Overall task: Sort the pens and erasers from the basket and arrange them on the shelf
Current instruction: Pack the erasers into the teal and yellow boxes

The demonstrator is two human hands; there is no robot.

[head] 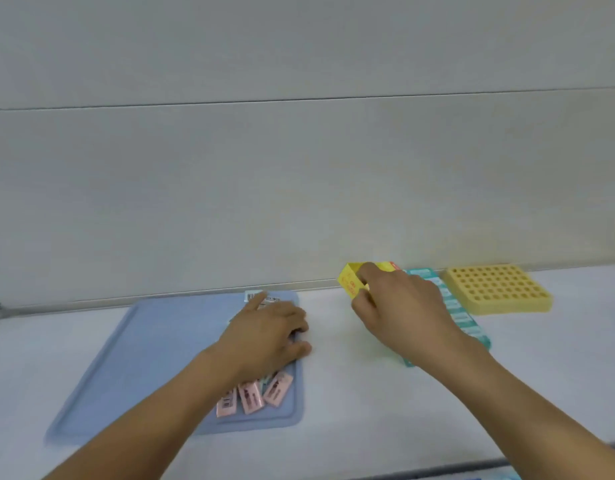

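A blue tray (143, 358) lies on the white shelf (333, 393). Pink wrapped erasers (252, 394) lie side by side at the tray's near right corner, and a white eraser with a barcode (255, 295) sits at its far edge. My left hand (268, 337) rests over the row of erasers, index finger stretched toward the white one, the other fingers curled. Whether it holds one is hidden. My right hand (399, 317) pinches the rim of a small yellow box (351, 280) near the back wall.
A teal box (461, 313) lies lengthwise under my right wrist. To its right stands a yellow holder with a grid of round holes (496, 287). The grey wall (299, 168) rises directly behind the shelf. No pens or basket are in view.
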